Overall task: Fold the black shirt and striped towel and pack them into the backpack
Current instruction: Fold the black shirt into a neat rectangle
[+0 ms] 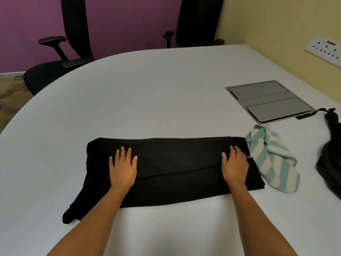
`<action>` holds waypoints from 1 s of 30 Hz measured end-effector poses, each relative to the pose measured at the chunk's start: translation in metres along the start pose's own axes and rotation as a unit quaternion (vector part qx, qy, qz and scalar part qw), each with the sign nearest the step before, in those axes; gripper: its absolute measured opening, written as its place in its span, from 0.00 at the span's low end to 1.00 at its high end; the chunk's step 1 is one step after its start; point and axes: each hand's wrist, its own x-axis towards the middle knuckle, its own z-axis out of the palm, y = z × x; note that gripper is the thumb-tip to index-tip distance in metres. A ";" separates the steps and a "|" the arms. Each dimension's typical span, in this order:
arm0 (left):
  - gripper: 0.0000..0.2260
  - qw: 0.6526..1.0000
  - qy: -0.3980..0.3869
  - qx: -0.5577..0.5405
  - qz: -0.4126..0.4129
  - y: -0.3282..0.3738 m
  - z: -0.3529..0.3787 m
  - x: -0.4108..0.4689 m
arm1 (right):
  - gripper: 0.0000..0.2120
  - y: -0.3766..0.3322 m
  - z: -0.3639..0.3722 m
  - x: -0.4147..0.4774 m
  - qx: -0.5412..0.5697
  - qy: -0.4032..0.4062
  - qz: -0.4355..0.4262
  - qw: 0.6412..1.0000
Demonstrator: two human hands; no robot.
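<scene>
We press our left hand [122, 169] and right hand [235, 166], fingers straight and slightly spread, flat on the soft black shirt [171, 170], folded oblong beside the crumpled striped towel [273, 159].

Office meeting room, probably: big rounded bench [166, 80] with cable hatch [269, 100], two swivel chairs [60, 65], wall socket strip [324, 49].
</scene>
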 end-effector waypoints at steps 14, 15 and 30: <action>0.26 0.990 -0.035 0.013 0.139 0.123 0.028 -0.040 | 0.34 0.040 -0.031 0.045 0.040 -0.073 0.195 0.977; 0.28 0.990 -0.035 0.019 0.135 0.127 0.031 -0.042 | 0.34 0.041 -0.030 0.043 0.037 -0.079 0.204 0.975; 0.40 0.992 -0.005 0.024 0.124 0.128 0.049 -0.046 | 0.35 0.043 -0.020 0.042 0.195 -0.110 0.200 0.954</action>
